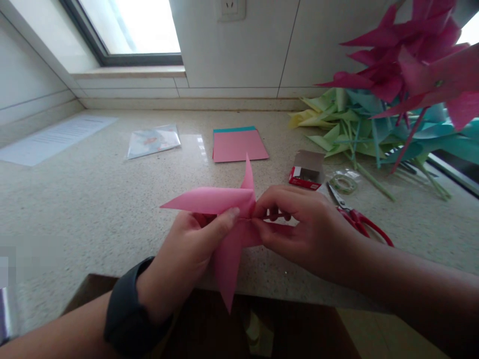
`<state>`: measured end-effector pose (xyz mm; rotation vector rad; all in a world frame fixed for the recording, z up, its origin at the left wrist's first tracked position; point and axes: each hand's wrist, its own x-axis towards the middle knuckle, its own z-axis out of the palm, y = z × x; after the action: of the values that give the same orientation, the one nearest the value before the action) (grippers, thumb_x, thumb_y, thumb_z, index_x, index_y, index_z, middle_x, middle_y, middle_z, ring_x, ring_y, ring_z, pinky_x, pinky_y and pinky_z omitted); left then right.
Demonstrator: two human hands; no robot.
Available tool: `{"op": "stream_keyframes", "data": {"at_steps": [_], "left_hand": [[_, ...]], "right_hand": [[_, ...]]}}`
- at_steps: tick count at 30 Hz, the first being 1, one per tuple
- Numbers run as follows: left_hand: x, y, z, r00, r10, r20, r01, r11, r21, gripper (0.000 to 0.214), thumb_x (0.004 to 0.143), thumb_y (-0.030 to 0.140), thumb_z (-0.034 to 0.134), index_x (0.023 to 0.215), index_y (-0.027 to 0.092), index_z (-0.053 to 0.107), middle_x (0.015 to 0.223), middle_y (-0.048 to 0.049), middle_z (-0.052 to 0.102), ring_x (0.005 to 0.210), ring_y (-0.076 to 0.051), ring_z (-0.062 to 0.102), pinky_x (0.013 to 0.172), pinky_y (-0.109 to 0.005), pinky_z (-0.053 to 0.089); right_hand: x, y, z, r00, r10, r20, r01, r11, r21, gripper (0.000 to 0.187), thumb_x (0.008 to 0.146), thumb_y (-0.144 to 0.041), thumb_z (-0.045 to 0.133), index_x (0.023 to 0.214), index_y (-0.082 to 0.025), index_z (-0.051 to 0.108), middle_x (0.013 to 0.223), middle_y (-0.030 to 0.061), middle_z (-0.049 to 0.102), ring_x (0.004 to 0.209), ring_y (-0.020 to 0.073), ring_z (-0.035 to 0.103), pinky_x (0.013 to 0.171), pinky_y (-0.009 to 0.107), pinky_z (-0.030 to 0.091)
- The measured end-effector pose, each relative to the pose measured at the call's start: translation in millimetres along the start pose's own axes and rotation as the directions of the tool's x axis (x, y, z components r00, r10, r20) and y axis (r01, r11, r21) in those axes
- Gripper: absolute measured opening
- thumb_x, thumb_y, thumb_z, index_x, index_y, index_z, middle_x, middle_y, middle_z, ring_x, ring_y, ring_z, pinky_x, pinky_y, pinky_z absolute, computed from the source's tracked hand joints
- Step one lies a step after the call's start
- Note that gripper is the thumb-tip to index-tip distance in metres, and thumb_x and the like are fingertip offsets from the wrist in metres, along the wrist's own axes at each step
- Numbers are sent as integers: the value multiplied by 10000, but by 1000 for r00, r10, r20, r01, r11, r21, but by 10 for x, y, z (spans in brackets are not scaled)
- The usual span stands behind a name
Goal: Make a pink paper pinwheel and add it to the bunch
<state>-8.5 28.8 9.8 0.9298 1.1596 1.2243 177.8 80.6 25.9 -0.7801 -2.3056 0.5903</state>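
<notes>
A pink paper pinwheel [228,199] is held over the front edge of the counter, its pointed blades spread to the left, up and down. My left hand [198,237] grips it from the left, thumb pressed on the paper near the middle and the other fingers behind it. At the pinwheel's centre, my right hand [299,219] has thumb and forefinger closed together. A thin dark pink stick [275,216] runs through the curled fingers of that hand. The exact spot pinched is partly hidden by the fingertips.
Red-handled scissors [359,222], a small open red box [307,172] and a coil in plastic [342,183] lie right. Behind is a bundle of coloured pinwheels [404,89]. Farther back are a paper stack [239,145], a clear packet [154,141] and a printed sheet [56,137].
</notes>
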Motion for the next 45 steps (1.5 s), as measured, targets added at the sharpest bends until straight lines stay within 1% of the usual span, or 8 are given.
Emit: {"op": "stream_keyframes", "data": {"at_steps": [6, 12, 17, 21, 28, 34, 39, 45], "left_hand": [[2, 12, -71, 999, -35, 29, 34, 999, 36, 211, 831, 349, 760, 949, 177, 728, 923, -30, 736, 808, -154, 635, 754, -261, 507], [14, 47, -72, 995, -76, 67, 77, 997, -12, 152, 857, 319, 720, 890, 172, 702, 849, -11, 685, 730, -130, 578, 692, -248, 492], [30, 70, -61, 991, -77, 107, 80, 997, -25, 210, 849, 300, 731, 1015, 172, 735, 1068, -67, 740, 833, -164, 642, 741, -260, 503], [45, 90, -55, 973, -93, 211, 106, 993, -50, 225, 842, 308, 748, 1015, 164, 754, 1058, -76, 760, 875, -181, 673, 753, -248, 499], [63, 89, -50, 969, -21, 244, 12, 999, 39, 214, 877, 313, 724, 1018, 153, 734, 1049, -71, 740, 933, -174, 629, 806, -245, 491], [58, 77, -66, 971, -49, 236, 44, 999, 25, 200, 876, 263, 718, 1040, 149, 715, 1033, -68, 721, 924, -175, 607, 836, -277, 485], [51, 57, -67, 987, -28, 158, 19, 998, 56, 226, 864, 317, 729, 1002, 139, 706, 985, -66, 704, 883, -179, 590, 802, -292, 483], [87, 17, -74, 991, 1, 134, -11, 997, 73, 230, 857, 309, 730, 1007, 136, 703, 959, -65, 705, 866, -184, 593, 794, -312, 487]], "right_hand": [[-5, 0, -34, 994, -109, 24, 111, 991, -77, 61, 837, -132, 662, 844, -181, 627, 835, 28, 670, 774, 158, 598, 686, 272, 448], [-2, 5, -70, 971, -230, 60, 237, 954, -183, 93, 924, -190, 630, 835, -170, 650, 823, 61, 673, 781, 184, 580, 692, 310, 450], [7, -10, -84, 951, -305, 52, 308, 916, -257, 122, 953, -206, 605, 852, -172, 663, 821, 60, 680, 747, 179, 581, 688, 322, 453], [3, -17, -96, 946, -320, 53, 322, 904, -281, 127, 957, -208, 601, 856, -177, 671, 819, 58, 682, 751, 181, 594, 698, 326, 461], [-9, -15, -96, 945, -322, 56, 325, 905, -274, 119, 953, -211, 615, 864, -172, 684, 832, 57, 689, 764, 185, 588, 722, 339, 462], [-7, -28, -104, 947, -315, 64, 321, 918, -231, 109, 932, -178, 622, 850, -151, 688, 828, 64, 686, 757, 186, 578, 709, 347, 451], [-3, -44, -125, 954, -293, 60, 299, 935, -193, 98, 926, -170, 633, 863, -152, 706, 809, 54, 684, 747, 180, 570, 700, 340, 442], [6, -5, -117, 961, -276, 31, 277, 945, -174, 77, 906, -168, 658, 867, -158, 723, 813, 44, 700, 750, 181, 570, 693, 337, 439]]}}
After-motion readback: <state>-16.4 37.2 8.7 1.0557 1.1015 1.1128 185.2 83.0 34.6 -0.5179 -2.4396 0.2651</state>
